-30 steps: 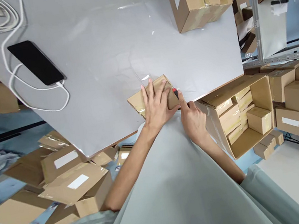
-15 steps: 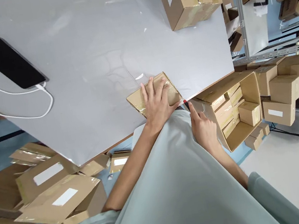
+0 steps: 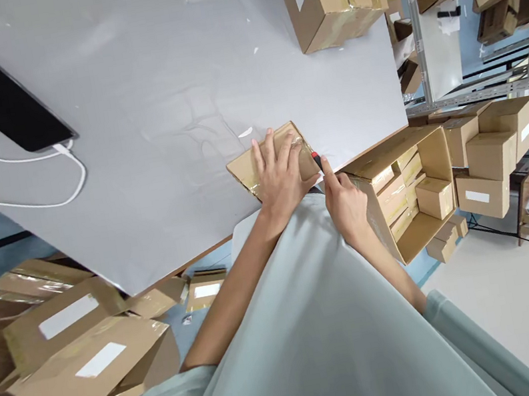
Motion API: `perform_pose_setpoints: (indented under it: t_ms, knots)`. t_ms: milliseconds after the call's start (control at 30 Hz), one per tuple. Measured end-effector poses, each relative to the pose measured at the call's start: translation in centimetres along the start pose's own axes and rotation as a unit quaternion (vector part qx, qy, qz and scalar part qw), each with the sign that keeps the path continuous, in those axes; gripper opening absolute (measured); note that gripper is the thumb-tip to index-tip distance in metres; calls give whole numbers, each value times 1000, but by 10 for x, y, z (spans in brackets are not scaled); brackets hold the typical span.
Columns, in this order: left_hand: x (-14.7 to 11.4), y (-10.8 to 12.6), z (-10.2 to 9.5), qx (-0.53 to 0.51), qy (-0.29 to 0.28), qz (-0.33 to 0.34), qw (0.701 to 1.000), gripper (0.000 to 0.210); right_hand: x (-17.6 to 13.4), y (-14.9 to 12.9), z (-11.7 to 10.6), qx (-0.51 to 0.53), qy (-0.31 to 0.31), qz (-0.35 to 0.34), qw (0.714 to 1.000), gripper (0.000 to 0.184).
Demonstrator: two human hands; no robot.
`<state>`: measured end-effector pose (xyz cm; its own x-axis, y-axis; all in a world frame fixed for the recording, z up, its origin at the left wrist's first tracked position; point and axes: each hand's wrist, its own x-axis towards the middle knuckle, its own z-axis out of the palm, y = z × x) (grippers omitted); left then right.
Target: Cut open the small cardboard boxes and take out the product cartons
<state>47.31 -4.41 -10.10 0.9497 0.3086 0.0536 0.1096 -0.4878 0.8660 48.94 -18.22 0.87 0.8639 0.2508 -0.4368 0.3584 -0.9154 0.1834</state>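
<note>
A small taped cardboard box (image 3: 245, 169) lies at the near edge of the grey table (image 3: 153, 108). Spread across its top, my left hand (image 3: 280, 171) presses it down with the fingers apart. My right hand (image 3: 345, 205) is closed around a red-and-black utility knife (image 3: 318, 160), index finger stretched along the handle. The knife's tip end is at the box's right side edge; its blade is too small to make out.
A large taped carton (image 3: 338, 3) stands at the table's far right. A black phone (image 3: 0, 103) with a white cable lies at left. An open carton (image 3: 412, 200) holding small boxes is at right. Flattened cartons (image 3: 93, 355) are piled below left.
My right hand has moved the knife up along the box's right edge, away from my body. My left hand stays on the box. The whole view has shifted slightly.
</note>
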Motion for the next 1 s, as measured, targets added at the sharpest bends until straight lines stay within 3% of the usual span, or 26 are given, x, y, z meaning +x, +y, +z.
perform_pose_setpoints:
  t_ms: [267,400,467,533,600,800,900,1000]
  knots:
    - [-3,3,0,6,2,-6,1000,72,-37,13,6,14,-11,36,999,68]
    - [-3,2,-2,21,-10,-5,1000,75,-56,35,11,141,27,28,989,60]
    - [-2,2,-4,36,-15,-7,999,77,-49,50,18,221,71,39,972,61]
    - [-2,2,-5,52,-12,-16,998,77,-25,64,30,287,94,58,952,61]
    - [-4,1,-7,72,4,-34,997,71,17,77,46,338,76,73,935,60]
    - [-33,-17,-24,167,112,-124,972,65,159,75,97,505,-80,41,858,45]
    - [-57,-25,-36,204,180,-189,944,70,195,53,113,522,-170,-9,836,42]
    - [-80,-28,-44,206,249,-257,911,80,201,27,121,567,-231,-45,790,42]
